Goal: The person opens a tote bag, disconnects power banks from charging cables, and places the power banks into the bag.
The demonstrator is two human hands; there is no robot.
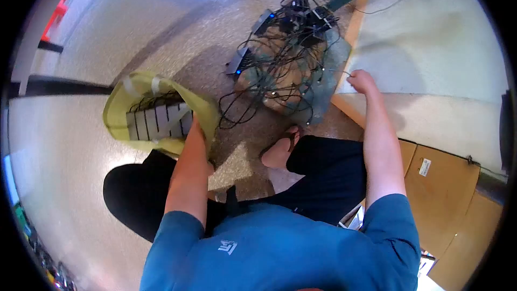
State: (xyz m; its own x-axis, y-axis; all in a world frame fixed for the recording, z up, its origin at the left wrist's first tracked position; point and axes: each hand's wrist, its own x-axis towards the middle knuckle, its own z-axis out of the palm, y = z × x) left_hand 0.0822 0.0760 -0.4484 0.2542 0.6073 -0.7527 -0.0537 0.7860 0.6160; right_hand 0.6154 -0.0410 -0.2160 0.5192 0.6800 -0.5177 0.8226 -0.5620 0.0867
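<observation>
A yellow-green bag [114, 116] stands open on the floor at the left, with a row of grey boxes [153, 123] and some black cables inside. My left forearm reaches over its right rim; the hand is hidden in the bag. At the right, my right hand [362, 82] is closed on a thin cable [339, 70], which runs left to the pile. Tangled black cables [280, 59] lie in front of me. Among them are two dark devices with blue lights, one upper [263, 22], one lower [238, 61].
A white surface with a wooden edge [353, 32] lies beyond the right hand. Flattened cardboard [441, 199] is at the lower right. A dark metal leg [70, 85] extends toward the bag from the left. My sandalled foot [280, 148] is just below the cables.
</observation>
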